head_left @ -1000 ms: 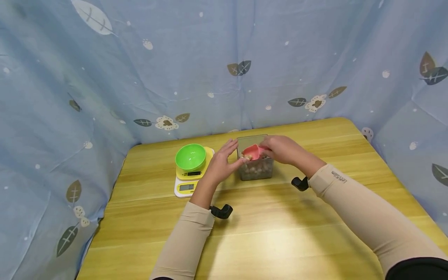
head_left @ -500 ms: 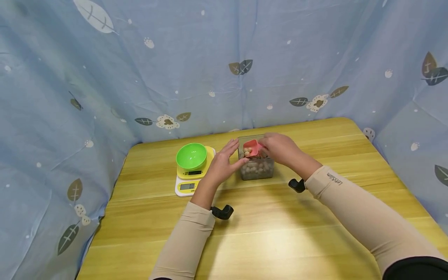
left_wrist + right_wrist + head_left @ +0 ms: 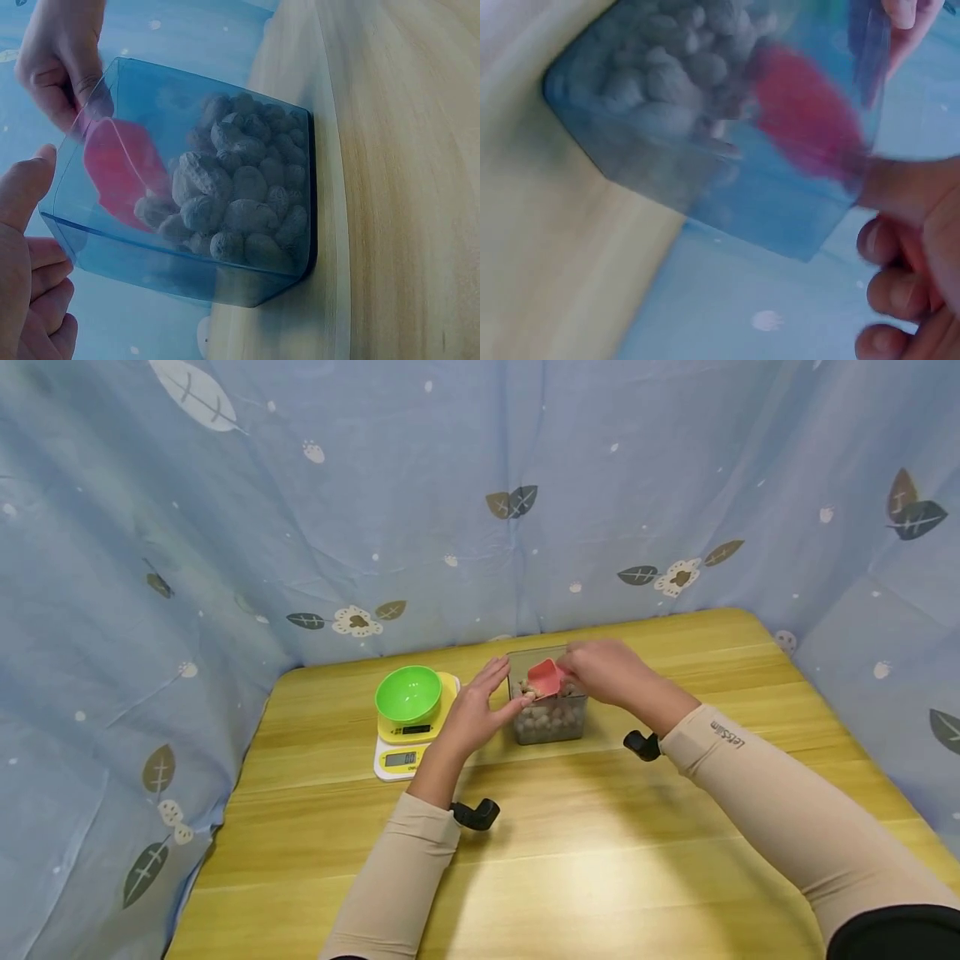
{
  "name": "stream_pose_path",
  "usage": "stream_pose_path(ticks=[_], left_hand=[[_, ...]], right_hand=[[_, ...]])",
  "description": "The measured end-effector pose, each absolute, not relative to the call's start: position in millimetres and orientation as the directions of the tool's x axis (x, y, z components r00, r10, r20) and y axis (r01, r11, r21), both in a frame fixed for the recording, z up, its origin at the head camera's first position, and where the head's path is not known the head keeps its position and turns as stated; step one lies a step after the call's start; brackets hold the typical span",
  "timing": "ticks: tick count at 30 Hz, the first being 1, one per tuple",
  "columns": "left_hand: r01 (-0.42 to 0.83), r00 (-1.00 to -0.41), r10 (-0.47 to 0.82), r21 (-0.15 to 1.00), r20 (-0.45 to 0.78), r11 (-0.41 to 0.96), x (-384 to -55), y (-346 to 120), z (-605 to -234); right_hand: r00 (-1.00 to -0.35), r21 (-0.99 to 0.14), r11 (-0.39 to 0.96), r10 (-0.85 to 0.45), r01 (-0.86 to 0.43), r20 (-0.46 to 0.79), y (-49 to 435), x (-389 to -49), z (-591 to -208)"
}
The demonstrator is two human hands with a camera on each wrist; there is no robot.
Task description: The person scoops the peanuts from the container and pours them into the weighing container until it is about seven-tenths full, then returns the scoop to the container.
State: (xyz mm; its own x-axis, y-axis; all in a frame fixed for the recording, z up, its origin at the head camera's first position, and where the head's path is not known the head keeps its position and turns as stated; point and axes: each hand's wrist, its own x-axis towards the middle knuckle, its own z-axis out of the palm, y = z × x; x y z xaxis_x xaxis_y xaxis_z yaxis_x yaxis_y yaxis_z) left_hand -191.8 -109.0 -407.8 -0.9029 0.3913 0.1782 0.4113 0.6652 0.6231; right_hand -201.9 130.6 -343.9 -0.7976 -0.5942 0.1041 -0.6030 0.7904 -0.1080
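In the head view, a see-through plastic container (image 3: 572, 732) holds peanuts in their shells (image 3: 251, 172). My right hand (image 3: 606, 673) grips the handle of a pinkish-red scoop (image 3: 545, 677), reaching in over the container's right side. The scoop's bowl lies inside the container, its lip down at the peanuts in the left wrist view. My left hand (image 3: 474, 712) stays at the container's left side, fingers extended and thumb near the front rim. From the right wrist the scoop (image 3: 802, 109) shows blurred through the wall.
Left of the container, a green bowl (image 3: 408, 695) sits on a yellow and white kitchen scale (image 3: 386, 767) whose display shows zeros. A wooden table (image 3: 525, 893) carries everything. A blue patterned curtain (image 3: 420, 510) hangs behind and at both sides.
The scoop rose slightly, showing peanuts in its bowl half a second ago; now it is tipped, with peanuts at its lip. My right hand shifted slightly; my left stayed in place.
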Motion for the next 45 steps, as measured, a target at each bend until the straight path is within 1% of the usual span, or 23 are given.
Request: stream_pose_path(ticks=[2, 4, 8, 11, 17, 19, 23, 27, 33, 40, 43, 45], left_hand=[[0.414, -0.902, 0.394, 0.624, 0.179, 0.663, -192.3, -108.7, -407.8], [0.42, -0.899, 0.397, 0.622, 0.184, 0.661, -193.1, -108.5, -407.9], [0.42, -0.9, 0.393, 0.625, 0.191, 0.659, -194.0, -108.2, -406.8], [0.418, -0.901, 0.388, 0.622, 0.192, 0.662, -193.8, -108.5, -406.2], [0.433, -0.894, 0.398, 0.619, 0.205, 0.655, -194.2, -107.4, -406.2], [0.439, -0.892, 0.399, 0.616, 0.211, 0.654, -194.7, -107.1, -405.6], [0.429, -0.896, 0.398, 0.617, 0.198, 0.659, -194.4, -107.7, -406.0], [0.423, -0.898, 0.395, 0.62, 0.191, 0.661, -193.5, -108.2, -407.0], [0.423, -0.899, 0.391, 0.622, 0.197, 0.659, -193.9, -108.0, -408.9], [0.407, -0.905, 0.385, 0.63, 0.181, 0.661, -192.0, -107.1, -411.7], [0.404, -0.906, 0.383, 0.637, 0.18, 0.656, -191.2, -106.5, -412.6], [0.403, -0.907, 0.379, 0.638, 0.183, 0.656, -190.7, -106.7, -413.2]], right_hand=[[-0.776, -0.036, 0.781, -0.612, -0.624, 0.153, 128.6, -202.0, -342.5], [-0.747, 0.002, 0.761, -0.637, -0.649, 0.188, 125.9, -202.6, -342.1], [-0.714, 0.018, 0.732, -0.669, -0.681, 0.207, 121.3, -205.4, -345.0], [-0.723, -0.002, 0.736, -0.665, -0.677, 0.186, 119.7, -204.7, -346.4], [-0.746, -0.001, 0.754, -0.651, -0.657, 0.139, 121.0, -203.1, -345.8], [-0.763, -0.044, 0.764, -0.635, -0.643, 0.121, 121.5, -204.0, -346.2], [-0.786, -0.173, 0.768, -0.613, -0.616, 0.076, 124.1, -206.1, -349.1], [-0.795, -0.262, 0.757, -0.602, -0.598, 0.074, 126.8, -207.5, -350.5], [-0.799, -0.317, 0.746, -0.597, -0.585, 0.068, 131.0, -210.9, -354.6], [-0.772, -0.419, 0.699, -0.635, -0.579, 0.008, 140.0, -216.2, -355.0], [-0.778, -0.457, 0.693, -0.628, -0.557, -0.004, 144.2, -218.5, -353.4], [-0.794, -0.485, 0.696, -0.608, -0.529, -0.005, 145.7, -219.4, -353.1]])
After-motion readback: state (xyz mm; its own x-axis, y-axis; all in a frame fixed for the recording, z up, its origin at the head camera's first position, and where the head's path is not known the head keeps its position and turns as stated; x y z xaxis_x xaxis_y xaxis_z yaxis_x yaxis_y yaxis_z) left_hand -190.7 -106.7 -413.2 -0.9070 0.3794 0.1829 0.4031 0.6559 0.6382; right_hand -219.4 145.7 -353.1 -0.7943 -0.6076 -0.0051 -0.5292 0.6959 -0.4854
